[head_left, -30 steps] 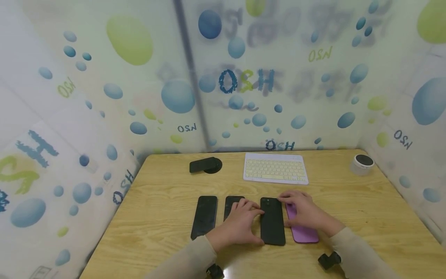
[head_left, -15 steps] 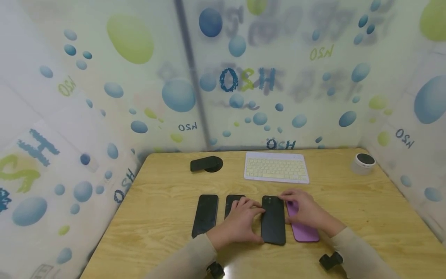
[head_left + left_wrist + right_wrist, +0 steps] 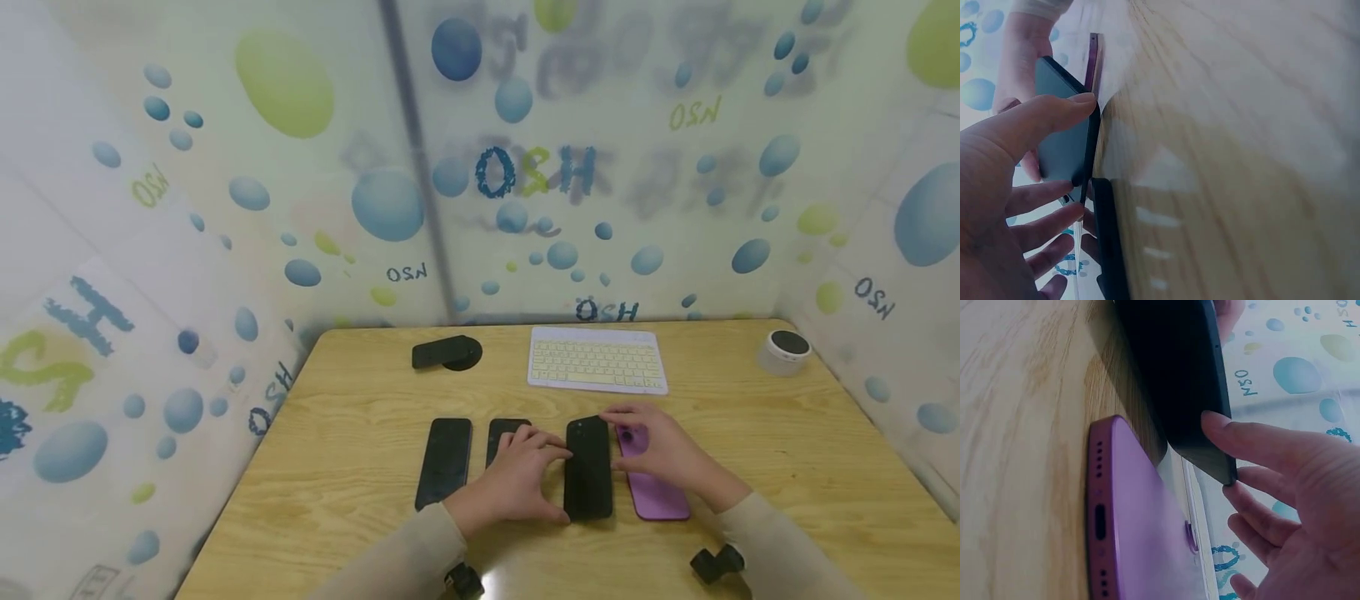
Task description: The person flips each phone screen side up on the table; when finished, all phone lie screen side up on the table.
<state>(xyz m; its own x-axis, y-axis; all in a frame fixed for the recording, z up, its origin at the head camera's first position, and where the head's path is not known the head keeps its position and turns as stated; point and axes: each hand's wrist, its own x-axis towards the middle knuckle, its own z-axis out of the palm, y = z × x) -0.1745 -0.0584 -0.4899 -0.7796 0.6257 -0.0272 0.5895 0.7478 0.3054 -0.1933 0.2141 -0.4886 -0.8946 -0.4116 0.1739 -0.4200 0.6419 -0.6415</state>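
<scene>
A black smartphone (image 3: 588, 479), camera corner at the top, stands tilted with its right edge raised off the table. My left hand (image 3: 513, 479) holds its left edge, the thumb at the near corner and fingertips farther up. On the other side my right hand (image 3: 660, 450) grips the raised edge; in the right wrist view the thumb lies on the face of the black smartphone (image 3: 1175, 369) turned toward the purple one. Under the right hand lies a purple smartphone (image 3: 660, 500), flat, camera side up. Another dark phone (image 3: 504, 433) is partly hidden behind my left hand.
Farther left lies one more dark phone (image 3: 444, 462). At the back are a black slab on a round black base (image 3: 467, 356), a white keyboard (image 3: 596, 360) and a white cylinder with a dark top (image 3: 785, 354). Patterned curtain walls enclose the wooden table (image 3: 352, 467).
The black smartphone lay flat before; its right edge has now risen with my right hand, which tips it toward the left. My left hand has stayed in place.
</scene>
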